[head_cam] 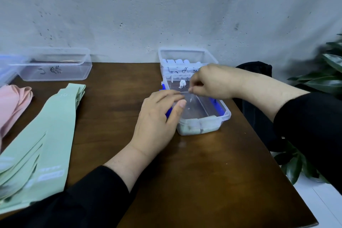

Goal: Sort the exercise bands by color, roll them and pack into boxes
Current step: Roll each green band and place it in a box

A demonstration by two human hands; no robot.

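We note a dark wood table point(194, 181) set against a grey wall. Near box point(212, 118), clear plastic w/ blue clips, sits at table's right side; pale green rolled bands point(192, 127) are packed at its near end. L hand point(157, 122) rests against the box's left side, fingers fairly straight, laid across the clear lid point(192, 102), thumb at the lid edge. R hand point(209, 81) is above the box's far end, fingers curled, tips pinching the lid's far edge. Behind it, touching, a 2nd box point(166, 55) holds light blue rolls point(177, 62). Flat green bands point(46, 135) lie fanned at table's left, well apart from the boxes; pink bands point(13, 103) beside them. An unfilled-looking clear box point(55, 70) stands far left by the wall; contents we cannot tell.
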